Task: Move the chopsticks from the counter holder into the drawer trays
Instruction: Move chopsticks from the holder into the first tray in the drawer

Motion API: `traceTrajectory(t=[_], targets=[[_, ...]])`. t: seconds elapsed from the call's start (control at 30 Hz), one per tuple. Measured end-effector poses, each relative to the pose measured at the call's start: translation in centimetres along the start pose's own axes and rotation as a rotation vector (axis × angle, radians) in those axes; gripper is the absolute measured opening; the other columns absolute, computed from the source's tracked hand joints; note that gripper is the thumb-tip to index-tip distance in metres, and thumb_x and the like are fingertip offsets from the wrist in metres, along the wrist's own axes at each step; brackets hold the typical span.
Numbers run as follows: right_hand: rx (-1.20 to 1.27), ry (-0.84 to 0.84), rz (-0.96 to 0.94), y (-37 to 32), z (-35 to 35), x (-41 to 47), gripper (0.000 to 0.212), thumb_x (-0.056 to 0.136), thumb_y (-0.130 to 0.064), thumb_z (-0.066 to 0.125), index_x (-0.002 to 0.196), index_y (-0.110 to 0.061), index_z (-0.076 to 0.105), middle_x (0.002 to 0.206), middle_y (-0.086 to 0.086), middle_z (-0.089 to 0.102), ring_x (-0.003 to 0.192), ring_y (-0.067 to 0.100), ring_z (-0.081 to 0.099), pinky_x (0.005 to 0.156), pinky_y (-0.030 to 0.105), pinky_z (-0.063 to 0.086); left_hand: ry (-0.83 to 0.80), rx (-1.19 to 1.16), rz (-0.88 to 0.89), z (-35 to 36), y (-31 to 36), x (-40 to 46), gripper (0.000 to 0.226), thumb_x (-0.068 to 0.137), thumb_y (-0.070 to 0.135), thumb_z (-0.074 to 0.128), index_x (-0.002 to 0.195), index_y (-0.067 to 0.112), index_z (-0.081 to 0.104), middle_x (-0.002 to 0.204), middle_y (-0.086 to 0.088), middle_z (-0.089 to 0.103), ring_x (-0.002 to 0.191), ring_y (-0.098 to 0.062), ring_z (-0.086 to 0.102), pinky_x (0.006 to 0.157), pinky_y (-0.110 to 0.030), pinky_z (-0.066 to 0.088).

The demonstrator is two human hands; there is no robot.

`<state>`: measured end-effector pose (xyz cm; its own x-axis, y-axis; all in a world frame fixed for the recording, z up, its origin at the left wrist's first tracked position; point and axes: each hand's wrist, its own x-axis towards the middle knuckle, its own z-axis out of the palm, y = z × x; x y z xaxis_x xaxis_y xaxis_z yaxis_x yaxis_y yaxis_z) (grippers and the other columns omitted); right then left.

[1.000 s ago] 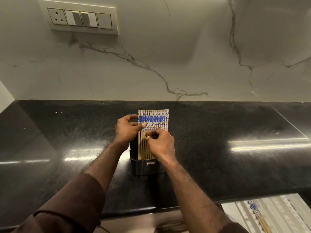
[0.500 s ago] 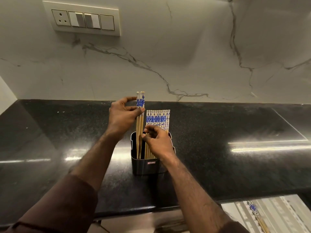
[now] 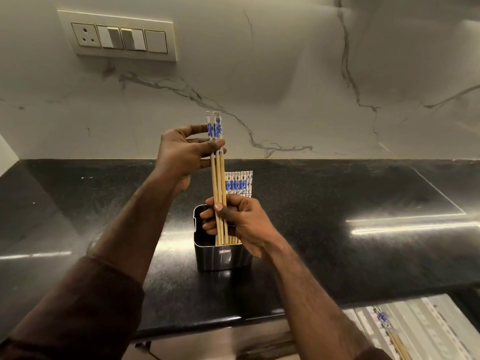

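Observation:
A dark metal holder point(image 3: 223, 258) stands on the black counter point(image 3: 337, 198), with several blue-and-white topped chopsticks point(image 3: 239, 184) upright in it. A few chopsticks point(image 3: 218, 175) are raised well above the others, their tips still inside the holder's mouth. My left hand point(image 3: 184, 154) pinches them near their patterned tops. My right hand point(image 3: 239, 222) grips the same raised chopsticks lower down, just above the holder's rim. At the bottom right the open drawer's pale trays point(image 3: 420, 328) show, with chopsticks point(image 3: 389, 333) lying in one slot.
A marble backsplash rises behind the counter, with a switch and socket panel point(image 3: 122, 37) at the upper left. The counter's front edge runs above the drawer. Bright light streaks reflect on the glossy counter to the right.
My left hand has lifted a few chopsticks up out of the row in the holder. My right hand has shifted from the remaining chopsticks to grip the raised ones lower down.

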<state>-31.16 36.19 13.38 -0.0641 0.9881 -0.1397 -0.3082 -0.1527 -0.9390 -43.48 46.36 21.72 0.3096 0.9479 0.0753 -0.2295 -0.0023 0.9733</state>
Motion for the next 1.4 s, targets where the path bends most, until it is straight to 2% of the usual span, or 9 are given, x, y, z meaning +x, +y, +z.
traceTrajectory(t=[0.17, 0.33, 0.6, 0.77, 0.93, 1.03, 1.13, 1.4], targets=[[0.036, -0.032, 0.05, -0.5, -1.2, -1.6, 0.02, 0.096, -0.004, 0.056, 0.112, 0.003, 0.066, 0.094, 0.019, 0.072, 0.077, 0.025, 0.071, 0.078, 0.039, 0.061, -0.142, -0.03, -0.166, 0.4, -0.7, -0.3, 0.02, 0.085, 0.005, 0.067, 0.104, -0.001, 0.065, 0.088, -0.012, 0.076, 0.075, -0.02, 0.075, 0.062, -0.029, 0.06], [0.035, -0.024, 0.096, -0.9, -2.9, -3.5, 0.025, 0.095, -0.005, 0.057, 0.118, 0.004, 0.063, 0.101, 0.022, 0.071, 0.083, 0.027, 0.071, 0.084, 0.043, 0.06, -0.286, -0.012, -0.234, 1.6, -1.8, -1.0, 0.028, 0.078, 0.013, 0.07, 0.103, 0.001, 0.069, 0.094, -0.015, 0.075, 0.082, -0.023, 0.074, 0.075, -0.037, 0.062], [-0.041, 0.046, 0.134, -2.2, -7.9, -8.8, 0.03, 0.093, -0.007, 0.061, 0.122, 0.003, 0.064, 0.107, 0.021, 0.072, 0.09, 0.027, 0.071, 0.09, 0.046, 0.058, -0.367, -0.049, -0.289, 7.6, -2.5, -3.6, 0.033, 0.073, 0.015, 0.069, 0.104, 0.003, 0.068, 0.091, -0.013, 0.075, 0.083, -0.022, 0.075, 0.071, -0.032, 0.062], [-0.044, 0.096, 0.156, -2.2, -12.5, -13.7, 0.027, 0.092, -0.008, 0.064, 0.117, 0.002, 0.067, 0.102, 0.022, 0.072, 0.09, 0.031, 0.07, 0.09, 0.048, 0.056, -0.335, -0.049, -0.323, 13.4, -4.5, -6.3, 0.024, 0.084, 0.008, 0.065, 0.106, -0.001, 0.067, 0.094, -0.015, 0.075, 0.085, -0.024, 0.075, 0.072, -0.034, 0.062], [-0.069, 0.146, 0.194, -2.4, -17.6, -20.5, 0.026, 0.093, -0.006, 0.063, 0.116, 0.007, 0.066, 0.098, 0.021, 0.071, 0.082, 0.027, 0.072, 0.078, 0.038, 0.061, -0.341, -0.101, -0.41, 19.9, -8.0, -10.0, 0.028, 0.081, 0.01, 0.066, 0.107, 0.0, 0.067, 0.1, -0.019, 0.074, 0.093, -0.028, 0.073, 0.076, -0.035, 0.061], [-0.127, 0.163, 0.238, -2.3, -21.3, -25.1, 0.025, 0.092, -0.006, 0.063, 0.114, 0.005, 0.068, 0.095, 0.018, 0.073, 0.08, 0.025, 0.072, 0.079, 0.038, 0.061, -0.312, -0.157, -0.479, 24.3, -10.6, -13.1, 0.025, 0.087, 0.008, 0.064, 0.11, -0.001, 0.066, 0.102, -0.019, 0.074, 0.093, -0.027, 0.073, 0.072, -0.033, 0.062], [-0.162, 0.181, 0.331, -1.9, -25.2, -29.6, 0.023, 0.093, -0.006, 0.063, 0.113, 0.003, 0.068, 0.095, 0.019, 0.074, 0.082, 0.027, 0.073, 0.079, 0.039, 0.062, -0.24, -0.177, -0.549, 29.0, -13.8, -16.5, 0.024, 0.089, 0.008, 0.062, 0.111, -0.002, 0.064, 0.104, -0.021, 0.073, 0.092, -0.027, 0.074, 0.065, -0.03, 0.06], [-0.172, 0.185, 0.612, 0.6, -35.8, -40.0, 0.019, 0.091, -0.004, 0.065, 0.107, 0.004, 0.071, 0.097, 0.022, 0.075, 0.084, 0.032, 0.073, 0.078, 0.041, 0.061, -0.188, -0.133, -0.767, 39.8, -23.8, -24.8, 0.024, 0.093, 0.011, 0.058, 0.11, -0.004, 0.065, 0.1, -0.019, 0.074, 0.09, -0.029, 0.074, 0.073, -0.034, 0.059]])
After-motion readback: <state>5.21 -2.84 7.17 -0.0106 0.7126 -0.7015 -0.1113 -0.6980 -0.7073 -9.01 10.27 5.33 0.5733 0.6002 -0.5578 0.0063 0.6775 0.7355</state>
